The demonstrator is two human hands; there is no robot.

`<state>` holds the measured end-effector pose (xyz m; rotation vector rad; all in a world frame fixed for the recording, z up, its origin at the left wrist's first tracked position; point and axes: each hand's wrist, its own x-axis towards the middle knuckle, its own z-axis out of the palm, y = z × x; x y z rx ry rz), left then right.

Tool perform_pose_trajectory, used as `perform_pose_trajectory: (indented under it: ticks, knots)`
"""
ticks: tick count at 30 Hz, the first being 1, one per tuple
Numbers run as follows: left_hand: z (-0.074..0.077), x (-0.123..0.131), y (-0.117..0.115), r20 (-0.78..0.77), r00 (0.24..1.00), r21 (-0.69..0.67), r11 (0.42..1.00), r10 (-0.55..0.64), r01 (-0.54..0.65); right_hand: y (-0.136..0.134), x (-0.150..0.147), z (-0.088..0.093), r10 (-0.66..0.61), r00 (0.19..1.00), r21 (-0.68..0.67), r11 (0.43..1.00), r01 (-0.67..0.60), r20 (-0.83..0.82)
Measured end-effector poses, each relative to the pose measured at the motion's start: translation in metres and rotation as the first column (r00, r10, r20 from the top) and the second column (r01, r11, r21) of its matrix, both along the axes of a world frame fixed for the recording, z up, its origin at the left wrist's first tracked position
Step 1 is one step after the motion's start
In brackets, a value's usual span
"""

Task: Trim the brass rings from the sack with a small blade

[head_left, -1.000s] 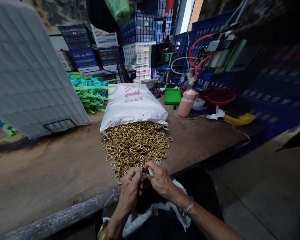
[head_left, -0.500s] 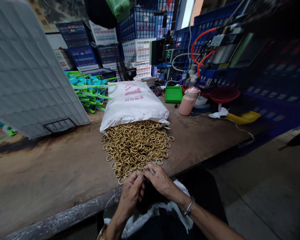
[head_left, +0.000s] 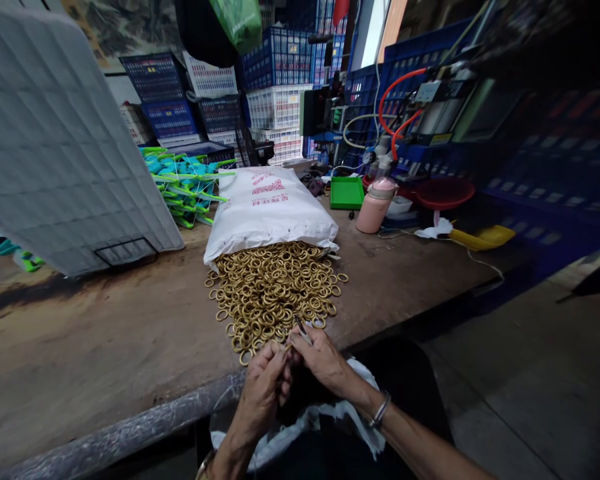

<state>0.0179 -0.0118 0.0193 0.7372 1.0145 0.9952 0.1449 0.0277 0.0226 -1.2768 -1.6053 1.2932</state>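
Observation:
A heap of gold metal rings [head_left: 275,290] spills from the open mouth of a white sack [head_left: 267,207] lying on the worn brown worktable [head_left: 105,347]. My left hand [head_left: 263,390] and my right hand [head_left: 323,363] meet at the table's near edge, just below the heap. Both have their fingers pinched together. Between the fingertips a gold ring and a small dark clip-like piece [head_left: 300,330] show, with the right hand on the dark piece. A white plastic bag [head_left: 305,427] lies in my lap under the hands. A silver bracelet [head_left: 380,410] circles the right wrist.
A large grey quilted panel [head_left: 55,147] leans over the table's left. Green and blue plastic parts [head_left: 185,183] lie behind the sack. A green tray [head_left: 346,193], pink bottle [head_left: 375,203], red bowl [head_left: 443,193] and yellow scoop [head_left: 480,237] stand at the right. Stacked crates [head_left: 275,100] fill the back.
My hands have shifted slightly forward toward the ring heap and the dark piece now points up from my right fingers. The heap and sack have not moved.

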Motion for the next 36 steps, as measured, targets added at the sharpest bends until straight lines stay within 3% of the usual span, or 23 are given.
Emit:
perform_pose_trajectory:
  ticks: [4,9,13,20,24,27,31,36]
  knots:
    - [0.004,0.001,-0.001,-0.002,1.0,0.026,0.999,0.024,-0.024,-0.004,0.002,0.0,-0.022,0.982,0.101,0.995,0.003,0.186]
    - [0.002,0.001,-0.003,-0.043,0.997,0.041,0.998,0.059,-0.058,-0.014,0.002,-0.002,0.074,0.909,0.188,0.968,-0.164,0.41]
    - [0.0,-0.001,-0.006,-0.091,0.993,0.078,0.995,0.069,-0.062,-0.017,0.002,-0.004,0.08,0.834,0.205,0.952,-0.226,0.546]
    - [0.002,-0.001,-0.01,-0.115,0.991,0.051,0.996,0.075,-0.069,-0.017,0.001,0.001,0.079,0.776,0.168,0.958,-0.233,0.626]
    - [0.012,-0.003,-0.016,-0.078,0.996,0.067,0.997,0.045,-0.04,-0.009,0.009,-0.007,-0.018,0.714,0.185,0.97,-0.157,0.7]
    - [0.018,-0.003,-0.018,-0.047,0.998,0.076,0.996,0.047,-0.043,-0.006,0.014,-0.006,-0.071,0.746,0.25,0.96,-0.13,0.662]
    - [0.018,-0.002,-0.014,-0.063,0.994,0.035,0.995,0.094,-0.092,-0.013,0.01,0.007,0.006,0.813,0.265,0.944,-0.197,0.583]
    - [0.011,-0.002,-0.012,-0.123,0.982,0.041,0.989,0.144,-0.14,-0.024,-0.002,0.012,0.049,0.789,0.255,0.932,-0.256,0.612]
